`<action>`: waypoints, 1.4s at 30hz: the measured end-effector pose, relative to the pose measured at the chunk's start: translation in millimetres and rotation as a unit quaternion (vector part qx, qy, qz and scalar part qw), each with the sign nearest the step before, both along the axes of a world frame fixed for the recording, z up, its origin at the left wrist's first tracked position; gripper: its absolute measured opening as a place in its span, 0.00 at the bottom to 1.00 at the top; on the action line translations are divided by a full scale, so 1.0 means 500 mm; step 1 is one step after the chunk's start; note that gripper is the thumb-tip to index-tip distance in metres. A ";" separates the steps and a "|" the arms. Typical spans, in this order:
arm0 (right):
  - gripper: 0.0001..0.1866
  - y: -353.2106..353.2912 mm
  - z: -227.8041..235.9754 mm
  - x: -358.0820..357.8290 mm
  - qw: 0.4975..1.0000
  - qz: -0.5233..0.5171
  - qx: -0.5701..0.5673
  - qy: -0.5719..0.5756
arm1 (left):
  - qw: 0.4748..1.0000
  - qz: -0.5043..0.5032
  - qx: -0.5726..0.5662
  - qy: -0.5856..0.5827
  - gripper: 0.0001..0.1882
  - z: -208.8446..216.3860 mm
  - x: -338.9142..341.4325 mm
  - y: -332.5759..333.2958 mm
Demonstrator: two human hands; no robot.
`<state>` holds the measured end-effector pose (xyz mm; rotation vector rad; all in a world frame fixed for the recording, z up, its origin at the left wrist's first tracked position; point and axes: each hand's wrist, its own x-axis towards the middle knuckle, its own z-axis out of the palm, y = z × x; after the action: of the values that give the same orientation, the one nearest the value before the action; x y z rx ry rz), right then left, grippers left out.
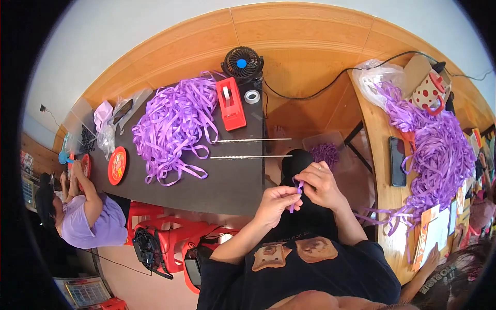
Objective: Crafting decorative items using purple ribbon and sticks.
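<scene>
Over my lap, a short length of purple ribbon (299, 189) runs between my two hands, with its end hanging down. My left hand (279, 204) pinches the ribbon between thumb and fingertips. Close beside it, slightly higher, my right hand (321, 185) is closed on the ribbon's upper part; its fingers partly hide the ribbon. Just beyond my hands, two thin pale sticks (248, 140) lie parallel, their ends jutting past the right edge of the dark table (227, 186). A large tangled heap of purple ribbon (173, 124) covers the table's middle.
A red tape dispenser (231, 111), tape roll (252, 96) and black fan (242, 63) stand at the table's back. Below is a bin of purple pieces (324, 154). A wooden table (380, 155) at right holds a phone (397, 161) and more ribbon (439, 150). People sit at both sides.
</scene>
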<state>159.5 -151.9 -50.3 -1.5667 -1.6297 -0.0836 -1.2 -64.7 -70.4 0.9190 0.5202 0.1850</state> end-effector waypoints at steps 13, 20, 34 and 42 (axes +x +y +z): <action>0.13 -0.006 -0.018 -0.002 0.997 -0.043 0.023 -0.066 | 1.000 0.015 -0.021 0.010 0.08 0.000 0.006 -0.002; 0.15 0.033 -0.039 0.031 0.984 -0.131 -0.032 -0.119 | 0.994 0.108 0.006 -0.018 0.06 -0.078 0.066 -0.010; 0.18 0.203 -0.053 0.131 0.992 -0.089 -0.003 -0.091 | 0.956 0.242 0.022 -0.162 0.08 -0.139 0.155 0.069; 0.19 0.259 -0.097 0.117 0.999 -0.044 -0.001 -0.016 | 0.942 0.296 0.042 -0.152 0.08 -0.140 0.161 0.084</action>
<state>217.8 -22.3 -98.8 -1.6459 -1.5866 -0.1537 79.3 -22.5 -140.3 0.7748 0.4897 0.8882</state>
